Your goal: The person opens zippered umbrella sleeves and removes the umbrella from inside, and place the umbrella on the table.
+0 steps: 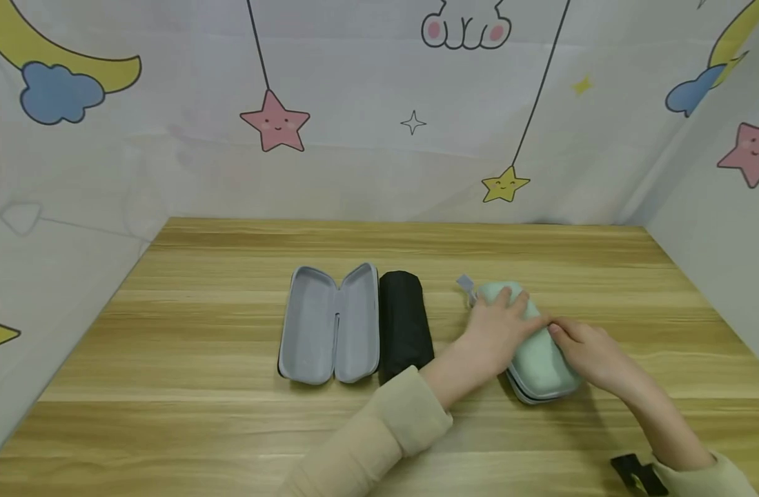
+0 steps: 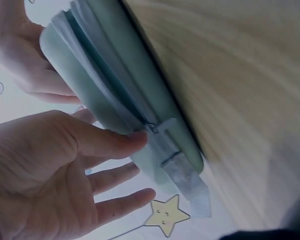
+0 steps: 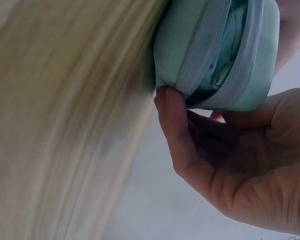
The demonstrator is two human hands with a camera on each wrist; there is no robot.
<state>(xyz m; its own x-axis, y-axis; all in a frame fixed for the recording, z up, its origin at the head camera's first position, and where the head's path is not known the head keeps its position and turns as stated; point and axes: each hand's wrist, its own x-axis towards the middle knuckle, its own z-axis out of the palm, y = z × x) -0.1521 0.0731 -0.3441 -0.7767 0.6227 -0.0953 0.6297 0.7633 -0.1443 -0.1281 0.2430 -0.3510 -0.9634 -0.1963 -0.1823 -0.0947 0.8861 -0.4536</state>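
A mint-green zip case [image 1: 544,366] with rounded ends lies slantwise at the right of the table. My left hand [image 1: 497,328] holds it from above, fingers spread over the lid. In the left wrist view the thumb [image 2: 132,142] touches the zipper side by the slider, near a grey tab [image 2: 187,180]. My right hand [image 1: 593,348] grips the case's right side. The right wrist view has its fingers [image 3: 172,120] curled at one end of the case, where the zipper [image 3: 205,50] gapes and green lining shows. What lies inside is hidden.
An opened case with grey lining [image 1: 308,324] stands left of the middle, its two halves spread. Against it lies a black fabric roll [image 1: 404,321], partly behind my left forearm. White cloth with printed stars [image 1: 274,124] hangs around the wooden table [image 1: 168,414].
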